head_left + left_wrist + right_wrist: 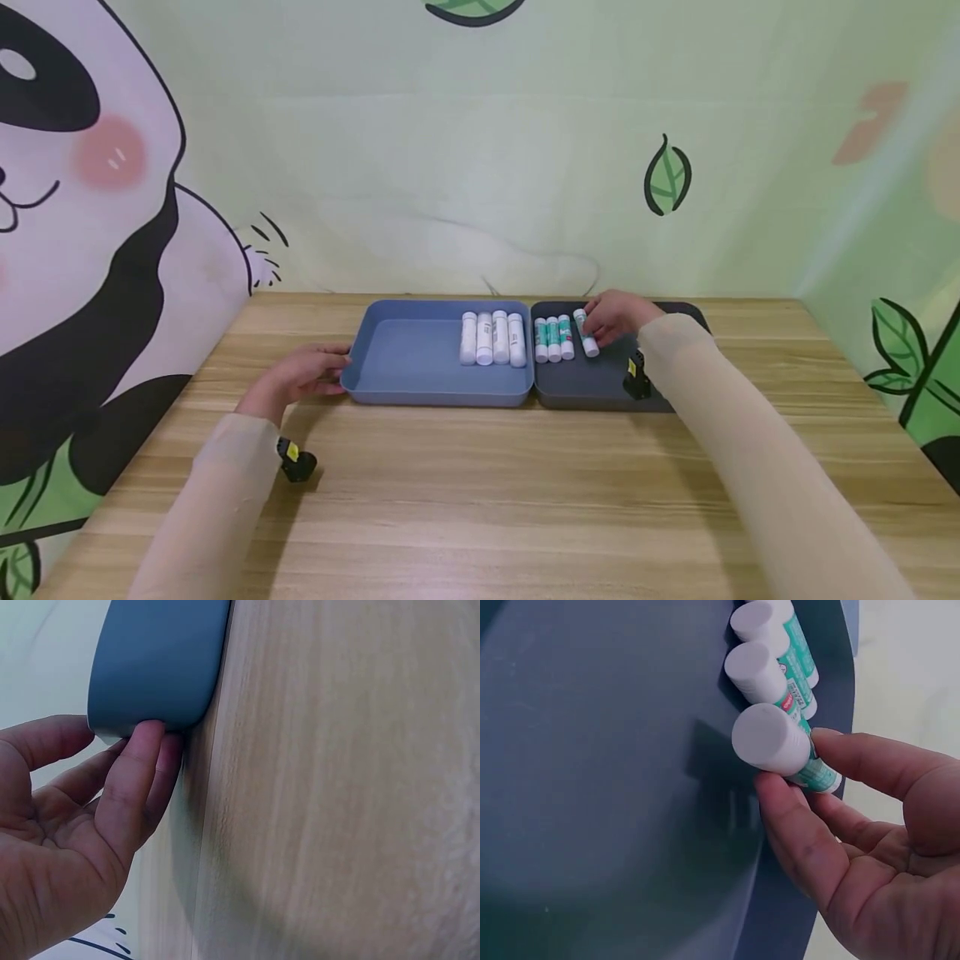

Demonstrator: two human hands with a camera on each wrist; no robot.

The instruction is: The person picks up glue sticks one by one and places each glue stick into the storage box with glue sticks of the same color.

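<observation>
My right hand (617,315) pinches a glue stick (587,333) between thumb and fingers, over the dark grey tray (592,398). In the right wrist view this white-capped, green-labelled glue stick (769,741) is tilted beside others like it. Those glue sticks (553,340) lie in a row at the tray's left side. My left hand (309,372) touches the left end of the blue-grey tray (405,358). In the left wrist view its fingertips (148,733) rest against the tray's end wall (161,667). Several white tubes (492,338) lie side by side in the blue-grey tray's right part.
Both trays stand side by side near the back of the wooden table (450,492). Behind them rises a pale green wall covering (390,192) with a panda and leaves. Small black devices (297,461) hang at both wrists.
</observation>
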